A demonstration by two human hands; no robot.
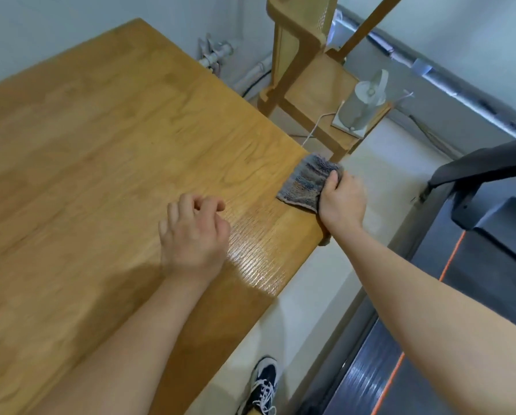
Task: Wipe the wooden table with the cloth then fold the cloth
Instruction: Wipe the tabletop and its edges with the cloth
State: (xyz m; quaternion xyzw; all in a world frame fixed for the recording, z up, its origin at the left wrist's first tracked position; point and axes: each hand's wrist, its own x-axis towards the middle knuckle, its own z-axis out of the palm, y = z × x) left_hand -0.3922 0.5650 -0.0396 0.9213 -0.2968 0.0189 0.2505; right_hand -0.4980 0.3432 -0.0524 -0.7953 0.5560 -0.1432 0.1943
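While the right hand [342,202] grips the cloth [307,182] at the tabletop [101,139] edge, the left [193,235] rests empty, loosely curled; wiping seems underway, folding remains.

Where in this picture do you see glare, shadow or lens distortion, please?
Head view: glare streaks the wooden table near its right edge, between the left hand and the right hand gripping the cloth; a soft shadow lies beside the left forearm; wide-angle bending curves the table edges; slight overall blur.
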